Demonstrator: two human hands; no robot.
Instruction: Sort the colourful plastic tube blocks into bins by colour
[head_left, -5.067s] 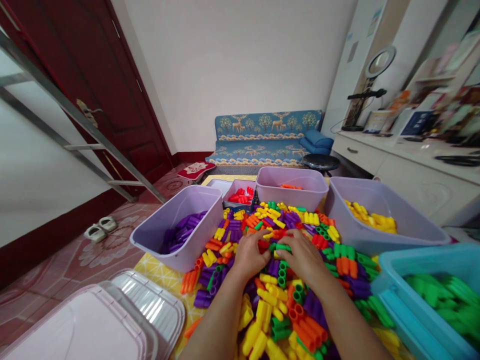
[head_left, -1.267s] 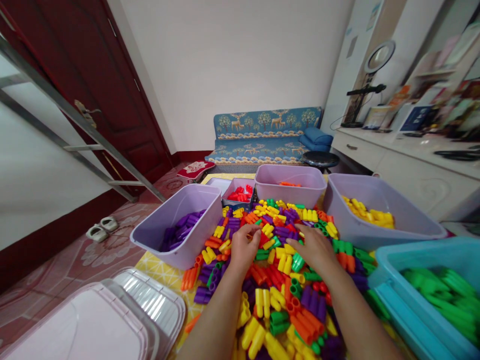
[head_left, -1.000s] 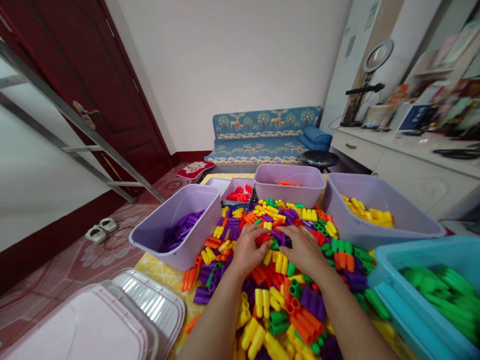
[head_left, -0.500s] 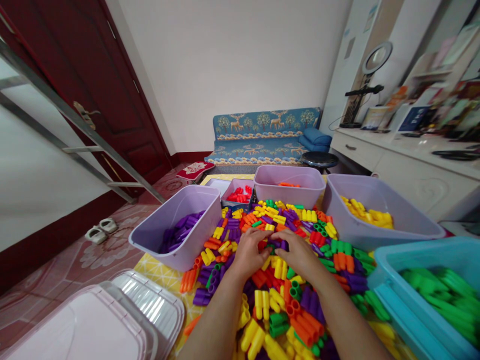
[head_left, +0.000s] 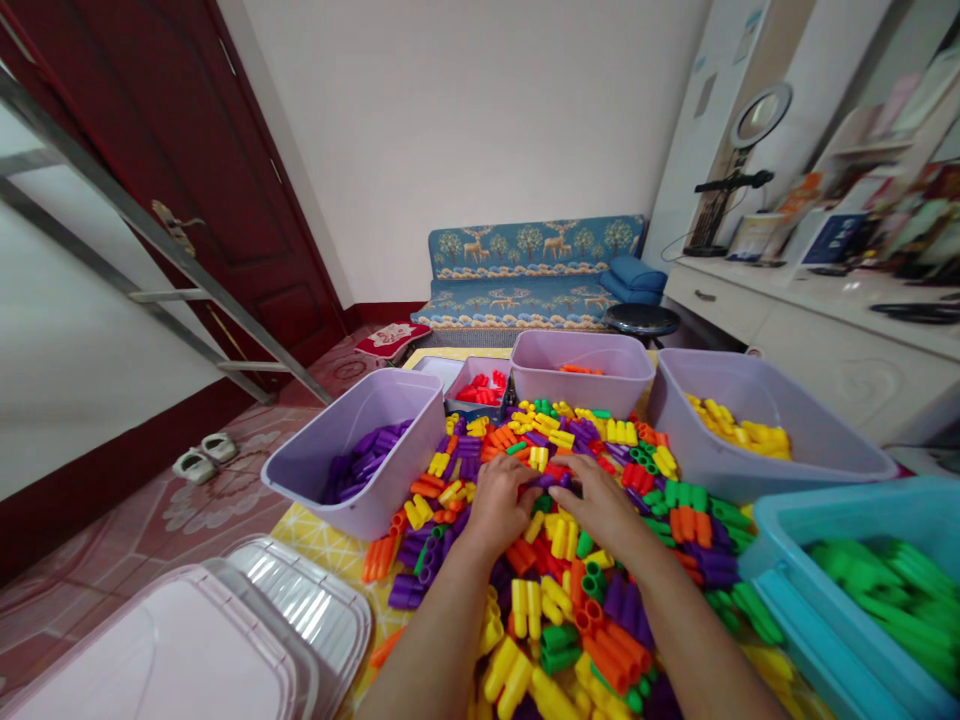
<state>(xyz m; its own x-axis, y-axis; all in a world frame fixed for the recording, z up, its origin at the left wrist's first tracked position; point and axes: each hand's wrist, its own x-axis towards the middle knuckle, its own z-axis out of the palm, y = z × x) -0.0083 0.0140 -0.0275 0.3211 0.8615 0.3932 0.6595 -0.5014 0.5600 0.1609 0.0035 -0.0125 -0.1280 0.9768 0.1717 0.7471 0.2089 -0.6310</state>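
Observation:
Loose plastic tube-shaped building blocks in purple, yellow, orange, red and green lie heaped over the middle of the table. My left hand (head_left: 496, 503) is over the middle of this heap, its fingers curled inward. Facing it, my right hand (head_left: 598, 503) is curled the same way. Between the fingertips of both hands is a purple block (head_left: 559, 482), pinched from either side and partly hidden by the fingers. A yellow block (head_left: 538, 458) lies just beyond the fingertips. Yellow blocks (head_left: 564, 537) lie between my wrists.
Around the heap stand a lilac bin (head_left: 427, 440) of purple blocks, a small box (head_left: 453, 398) of red ones, a lilac bin (head_left: 581, 385) with orange ones, another (head_left: 817, 440) with yellow ones and a turquoise bin (head_left: 787, 540) with green ones. Lids (head_left: 172, 650) lie at front left.
My fingertips have drawn slightly closer around the purple block, and more of it shows between them. The bins stay where they were; the view has shifted slightly.

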